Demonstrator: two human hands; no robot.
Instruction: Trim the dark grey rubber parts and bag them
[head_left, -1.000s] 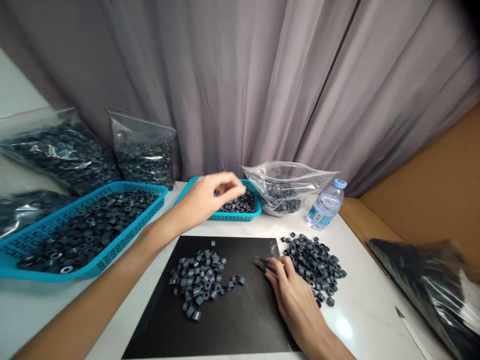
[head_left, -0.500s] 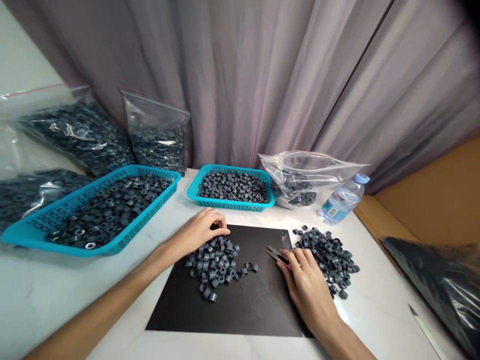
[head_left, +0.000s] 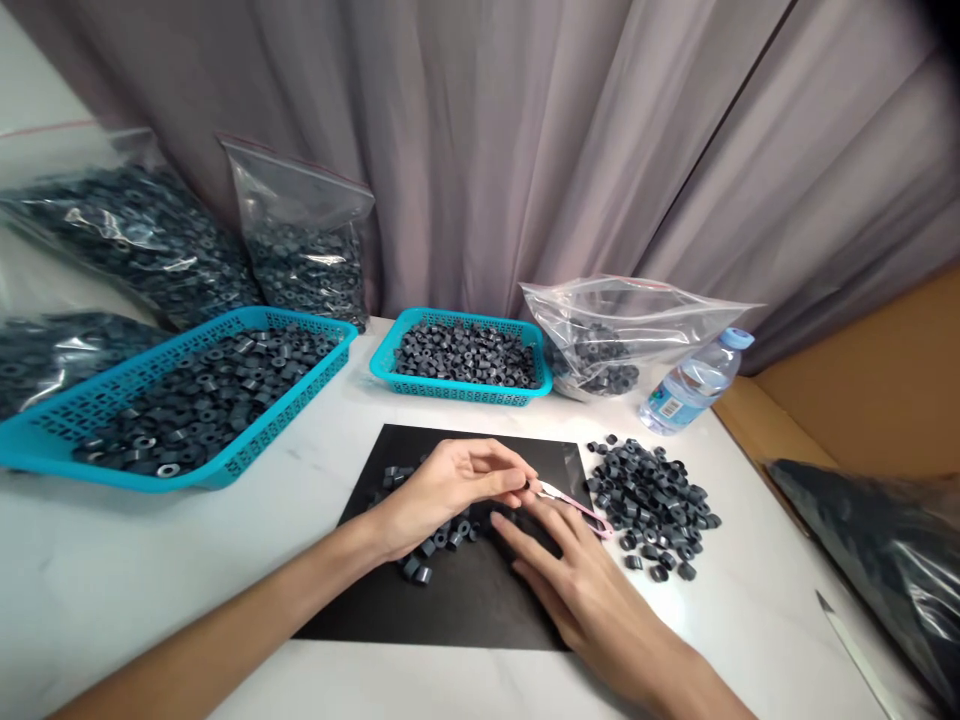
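Pinch grip, left hand [head_left: 459, 482]: thumb and fingertips closed on a small dark piece [head_left: 527, 486], mostly hidden, above the black mat [head_left: 450, 620]. Right hand [head_left: 574, 565]: fingers loosely bent and spread, close by; pink-handled snips [head_left: 574, 502] beside its fingers, whether gripped cannot be told.

Handling, judged from the similar pieces in the mat pile [head_left: 424, 574] and the table pile [head_left: 649, 495]: short hollow cylinders, probably light, stiff, not fragile. Sheen on the walls suggests some slipperiness. Best hold: thumb and finger on opposite sides of the outer wall, ends left exposed.

Markings: water bottle [head_left: 694, 382] bears a blue label [head_left: 666, 406] with a barcode; its print is too small to read. No legible writing on the zip bag [head_left: 637, 325].
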